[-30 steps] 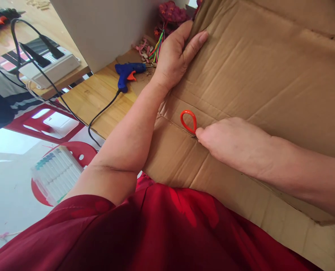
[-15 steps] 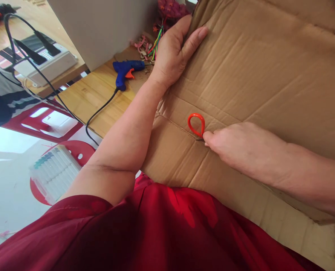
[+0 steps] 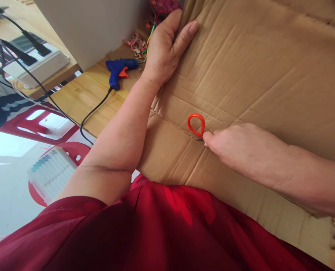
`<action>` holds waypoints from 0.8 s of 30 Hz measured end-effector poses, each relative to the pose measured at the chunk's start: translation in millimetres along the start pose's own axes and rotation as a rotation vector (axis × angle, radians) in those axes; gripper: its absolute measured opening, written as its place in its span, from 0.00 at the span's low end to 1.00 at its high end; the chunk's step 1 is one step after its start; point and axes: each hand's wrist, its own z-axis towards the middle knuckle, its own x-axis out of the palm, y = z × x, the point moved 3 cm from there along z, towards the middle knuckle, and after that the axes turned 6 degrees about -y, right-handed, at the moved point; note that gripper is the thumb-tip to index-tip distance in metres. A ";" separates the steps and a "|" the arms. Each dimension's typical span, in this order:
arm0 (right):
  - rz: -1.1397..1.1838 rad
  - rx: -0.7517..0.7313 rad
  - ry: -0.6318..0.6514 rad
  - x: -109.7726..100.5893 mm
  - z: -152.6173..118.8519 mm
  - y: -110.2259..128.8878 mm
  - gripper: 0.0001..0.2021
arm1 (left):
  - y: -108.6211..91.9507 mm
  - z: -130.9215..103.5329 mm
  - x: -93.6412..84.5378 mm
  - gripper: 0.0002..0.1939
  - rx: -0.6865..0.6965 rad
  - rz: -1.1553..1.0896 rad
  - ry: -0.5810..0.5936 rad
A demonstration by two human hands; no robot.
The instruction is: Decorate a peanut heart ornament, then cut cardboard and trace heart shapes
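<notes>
Gripping the far left edge of the cardboard [image 3: 254,67], the left hand [image 3: 165,49] lays a thumb on its face, with the other fingertips hidden behind. The right hand [image 3: 229,141] is closed narrowly on the base of 1 red loop [image 3: 189,122], which stands out past the fingertips; a thin dark piece beside it meets a cut line in the cardboard. That line runs from the loop toward the left forearm.

The cardboard fills the right side, its near edge meeting the red shirt [image 3: 167,229], and a broad stretch of its face lies between the 2 hands. Room to the left is tighter: a strip of wooden table [image 3: 91,90] shows beside the left forearm, with 1 blue glue gun [image 3: 115,73] near the wrist. A grey panel [image 3: 94,26] rises behind the gun.

Farther left sits 1 white power strip [image 3: 40,67] with 2 black plugs [image 3: 37,44]. Below, 1 clear box of markers [image 3: 54,173] rests on 1 red stool [image 3: 84,150]; the markers are too blurred to count.
</notes>
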 end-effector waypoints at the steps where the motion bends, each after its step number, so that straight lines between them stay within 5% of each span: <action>1: 0.001 0.001 -0.008 1.2 -1.6 -0.2 0.13 | -1.2 -0.1 -0.3 0.16 0.001 0.008 0.003; 24: 0.044 0.034 0.045 17.2 -21.1 -4.1 0.12 | -9.6 -2.0 -3.2 0.08 0.020 -0.016 0.006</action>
